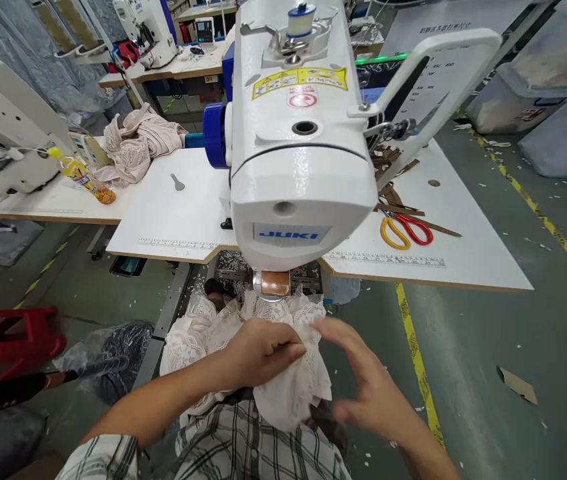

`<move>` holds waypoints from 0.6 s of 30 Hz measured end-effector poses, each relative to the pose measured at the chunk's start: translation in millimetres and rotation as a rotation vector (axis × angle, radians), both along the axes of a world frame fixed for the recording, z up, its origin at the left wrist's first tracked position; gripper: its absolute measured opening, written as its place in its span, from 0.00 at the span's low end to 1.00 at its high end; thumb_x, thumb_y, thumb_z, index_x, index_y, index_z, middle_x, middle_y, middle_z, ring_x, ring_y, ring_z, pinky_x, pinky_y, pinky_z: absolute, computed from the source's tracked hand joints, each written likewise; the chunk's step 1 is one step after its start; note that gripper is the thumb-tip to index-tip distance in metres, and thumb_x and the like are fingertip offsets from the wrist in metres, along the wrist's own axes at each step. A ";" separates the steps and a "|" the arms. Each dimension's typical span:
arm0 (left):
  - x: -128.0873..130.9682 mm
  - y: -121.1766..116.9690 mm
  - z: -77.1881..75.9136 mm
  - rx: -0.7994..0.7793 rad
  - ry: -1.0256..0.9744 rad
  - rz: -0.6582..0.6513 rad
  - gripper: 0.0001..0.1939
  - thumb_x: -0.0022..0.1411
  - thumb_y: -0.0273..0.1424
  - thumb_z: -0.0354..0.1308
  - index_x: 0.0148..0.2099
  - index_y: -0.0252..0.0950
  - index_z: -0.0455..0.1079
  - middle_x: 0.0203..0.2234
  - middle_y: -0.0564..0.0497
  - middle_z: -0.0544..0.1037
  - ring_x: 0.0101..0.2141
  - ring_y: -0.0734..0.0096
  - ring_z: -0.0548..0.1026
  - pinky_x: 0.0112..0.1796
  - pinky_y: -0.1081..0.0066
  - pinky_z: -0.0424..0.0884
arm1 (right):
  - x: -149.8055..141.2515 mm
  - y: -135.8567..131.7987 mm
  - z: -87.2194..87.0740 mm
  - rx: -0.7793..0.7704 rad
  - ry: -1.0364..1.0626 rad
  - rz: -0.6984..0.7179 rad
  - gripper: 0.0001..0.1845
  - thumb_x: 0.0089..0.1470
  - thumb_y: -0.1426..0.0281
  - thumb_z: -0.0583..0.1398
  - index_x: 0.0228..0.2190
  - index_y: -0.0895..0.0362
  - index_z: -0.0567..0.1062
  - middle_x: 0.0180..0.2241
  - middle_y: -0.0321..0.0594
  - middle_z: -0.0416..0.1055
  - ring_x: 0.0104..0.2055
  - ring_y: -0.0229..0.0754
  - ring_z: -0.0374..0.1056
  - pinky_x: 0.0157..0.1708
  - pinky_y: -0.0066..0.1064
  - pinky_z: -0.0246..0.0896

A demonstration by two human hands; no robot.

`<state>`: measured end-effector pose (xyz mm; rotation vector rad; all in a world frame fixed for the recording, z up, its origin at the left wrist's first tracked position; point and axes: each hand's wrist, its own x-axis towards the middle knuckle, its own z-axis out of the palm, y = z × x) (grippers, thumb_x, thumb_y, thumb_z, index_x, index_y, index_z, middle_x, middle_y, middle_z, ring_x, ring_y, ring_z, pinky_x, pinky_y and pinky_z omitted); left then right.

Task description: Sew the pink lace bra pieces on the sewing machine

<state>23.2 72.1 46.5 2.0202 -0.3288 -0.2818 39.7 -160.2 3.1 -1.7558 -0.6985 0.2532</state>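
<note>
A white sewing machine stands on a white table straight ahead. Pale lace fabric lies bunched on my lap below the machine's head. My left hand is closed, pinching the lace fabric near its top edge. My right hand hovers just right of the fabric with fingers stretched out and slightly blurred, holding nothing.
Red-and-yellow scissors and brown strips lie on the table's right side. A pile of pale garments and a yellow bottle sit at the left. A red stool stands on the floor at left. Yellow floor tape runs at right.
</note>
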 end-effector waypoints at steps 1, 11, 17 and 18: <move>2.9 -1.5 5.0 -0.027 0.008 -0.018 0.14 0.67 0.32 0.53 0.30 0.30 0.68 0.20 0.55 0.68 0.22 0.82 0.62 0.25 0.79 0.55 | 18.4 7.8 1.5 -0.050 -0.027 0.067 0.41 0.47 0.39 0.62 0.54 0.52 0.71 0.55 0.50 0.69 0.57 0.54 0.65 0.53 0.39 0.63; 51.6 44.9 24.4 0.046 0.214 0.410 0.14 0.59 0.36 0.62 0.29 0.32 0.67 0.19 0.55 0.62 0.23 0.79 0.59 0.25 0.76 0.54 | 80.1 67.0 9.8 -0.185 0.317 -0.062 0.25 0.58 0.49 0.56 0.28 0.59 0.72 0.24 0.39 0.66 0.26 0.37 0.59 0.25 0.27 0.51; 65.9 51.8 15.6 0.135 0.011 0.471 0.14 0.56 0.30 0.59 0.24 0.34 0.58 0.17 0.55 0.59 0.24 0.76 0.60 0.29 0.74 0.60 | 102.0 74.0 9.1 -0.201 0.360 -0.082 0.26 0.53 0.48 0.59 0.24 0.58 0.69 0.21 0.39 0.64 0.25 0.38 0.58 0.23 0.28 0.50; 67.3 52.2 13.7 0.158 -0.019 0.468 0.12 0.56 0.30 0.59 0.25 0.34 0.60 0.18 0.54 0.61 0.25 0.74 0.62 0.30 0.73 0.62 | 104.1 74.5 9.8 -0.207 0.340 -0.094 0.25 0.52 0.48 0.60 0.23 0.58 0.69 0.20 0.39 0.62 0.24 0.38 0.57 0.22 0.28 0.49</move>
